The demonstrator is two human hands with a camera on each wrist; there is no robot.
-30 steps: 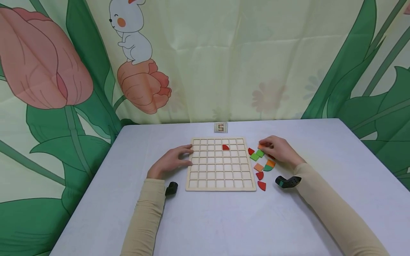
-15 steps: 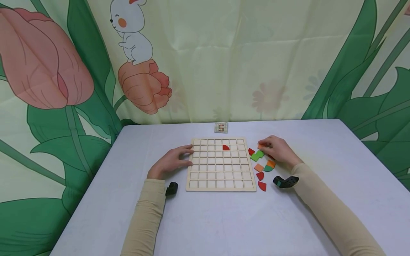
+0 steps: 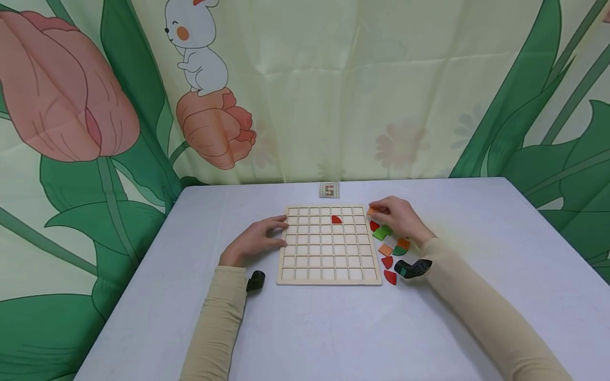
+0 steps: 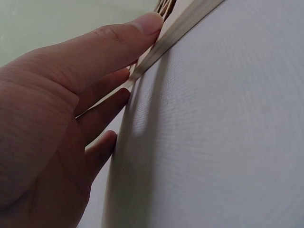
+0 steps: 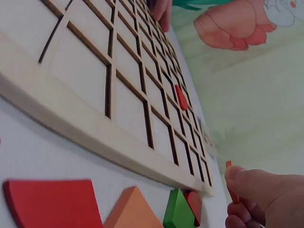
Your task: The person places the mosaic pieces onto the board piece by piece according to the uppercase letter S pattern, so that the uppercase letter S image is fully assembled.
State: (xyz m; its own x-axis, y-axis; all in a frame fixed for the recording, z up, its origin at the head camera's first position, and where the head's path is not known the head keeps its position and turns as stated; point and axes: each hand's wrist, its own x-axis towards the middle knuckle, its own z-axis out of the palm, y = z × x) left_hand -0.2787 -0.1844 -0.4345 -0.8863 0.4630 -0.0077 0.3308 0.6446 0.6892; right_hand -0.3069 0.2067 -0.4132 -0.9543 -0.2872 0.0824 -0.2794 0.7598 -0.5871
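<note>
A wooden grid board (image 3: 329, 282) lies on the white table, with a red quarter-circle tile (image 3: 336, 219) in a cell of its upper part. My left hand (image 3: 254, 241) rests at the board's left edge, its fingers loosely extended; in the left wrist view the thumb (image 4: 147, 24) touches the frame. Thumb and fingers of my right hand (image 3: 399, 216) pinch a small orange tile (image 5: 231, 187) just off the board's far right corner. Under and beside that hand lie red (image 3: 374, 226) and green tiles (image 3: 380, 233).
More loose tiles lie along the board's right side: an orange square (image 3: 385, 250), an orange tile (image 3: 403, 243), a dark green one (image 3: 400, 251) and two red ones (image 3: 390, 277). A small patterned card (image 3: 329, 190) lies behind the board. A printed curtain (image 3: 310, 106) hangs behind the table.
My right hand has moved left and slightly away from me with the orange tile, from the loose tiles to the board's far right corner. The left hand stays in place.
</note>
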